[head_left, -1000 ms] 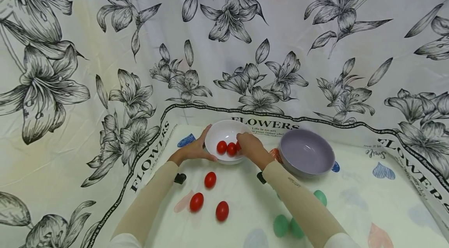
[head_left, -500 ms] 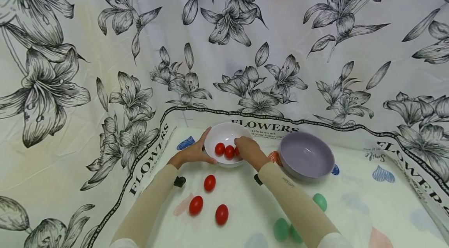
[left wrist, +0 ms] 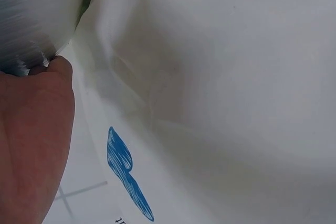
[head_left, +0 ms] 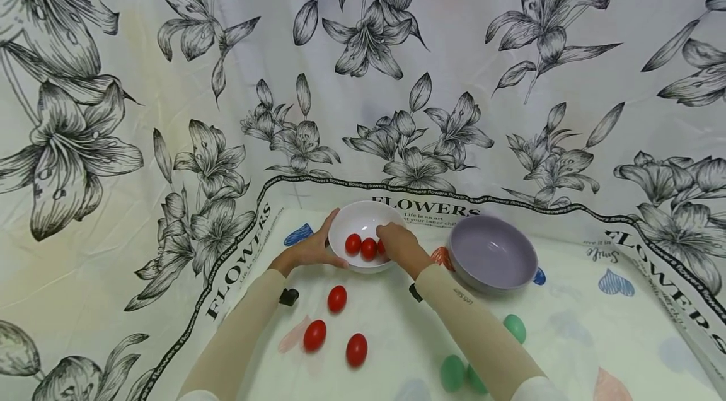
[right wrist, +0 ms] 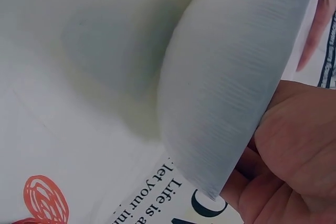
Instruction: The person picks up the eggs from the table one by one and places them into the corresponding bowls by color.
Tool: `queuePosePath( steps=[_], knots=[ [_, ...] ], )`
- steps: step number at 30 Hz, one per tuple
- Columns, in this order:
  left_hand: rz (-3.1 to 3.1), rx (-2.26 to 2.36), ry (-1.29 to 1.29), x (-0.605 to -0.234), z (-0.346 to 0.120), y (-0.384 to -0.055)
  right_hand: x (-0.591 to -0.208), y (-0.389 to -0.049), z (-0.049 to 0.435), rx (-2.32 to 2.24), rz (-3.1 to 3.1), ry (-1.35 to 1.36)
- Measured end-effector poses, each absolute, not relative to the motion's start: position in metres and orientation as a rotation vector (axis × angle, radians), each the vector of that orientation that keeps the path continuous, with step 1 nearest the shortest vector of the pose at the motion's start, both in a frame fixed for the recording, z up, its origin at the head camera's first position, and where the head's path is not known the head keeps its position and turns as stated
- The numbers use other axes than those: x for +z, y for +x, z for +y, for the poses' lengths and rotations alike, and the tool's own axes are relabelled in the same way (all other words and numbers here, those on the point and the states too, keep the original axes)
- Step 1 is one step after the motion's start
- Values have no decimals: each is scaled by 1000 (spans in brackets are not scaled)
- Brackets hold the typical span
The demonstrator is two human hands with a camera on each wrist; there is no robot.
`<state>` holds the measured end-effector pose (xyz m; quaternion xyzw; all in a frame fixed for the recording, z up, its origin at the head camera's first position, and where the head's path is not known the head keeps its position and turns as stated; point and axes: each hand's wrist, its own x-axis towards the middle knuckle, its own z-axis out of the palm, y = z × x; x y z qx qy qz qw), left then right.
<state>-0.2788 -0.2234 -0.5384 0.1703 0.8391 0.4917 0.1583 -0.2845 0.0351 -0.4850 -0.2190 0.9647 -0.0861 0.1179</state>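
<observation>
My left hand [head_left: 311, 251] grips the near left side of a white bowl [head_left: 357, 219], thumb at the front and fingers round the outside. The bowl leans towards me. Two red eggs [head_left: 360, 247] lie in view side by side inside it. Reaching over the right rim, my right hand [head_left: 400, 248] has curled fingers down in the bowl at a third red egg [head_left: 381, 248], which it partly covers. The right wrist view shows the bowl's outer wall [right wrist: 226, 77] with the right hand [right wrist: 299, 145] at its rim. Fingertips of the right hand are hidden.
Three more red eggs, a back one [head_left: 337, 299], a left one [head_left: 314, 336] and a front one [head_left: 357, 350], lie on the patterned cloth. A purple bowl [head_left: 492, 242] stands to the right. Green eggs [head_left: 452, 373] lie around my right forearm. A flowered curtain [head_left: 368, 123] hangs behind.
The head view has tilted a little, so the scene sits slightly lower. Both hands and the white bowl keep nearly the same places, as do the eggs.
</observation>
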Motion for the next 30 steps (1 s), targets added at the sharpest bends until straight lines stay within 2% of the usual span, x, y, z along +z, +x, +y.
queuePosePath(
  steps=[6, 14, 23, 30],
  knots=[
    [2418, 1388, 493, -541, -223, -277, -479, -278, 40, -328, 2835, -641],
    [2430, 1384, 494, -540, -223, -278, -448, -256, 57, -814, 2931, -654],
    [2438, 1370, 473, -537, -222, -278, -425, -196, 75, -1523, 2866, -744],
    [2440, 1381, 489, -540, -223, -278, -437, -140, 74, -1919, 2701, -819]
  ],
)
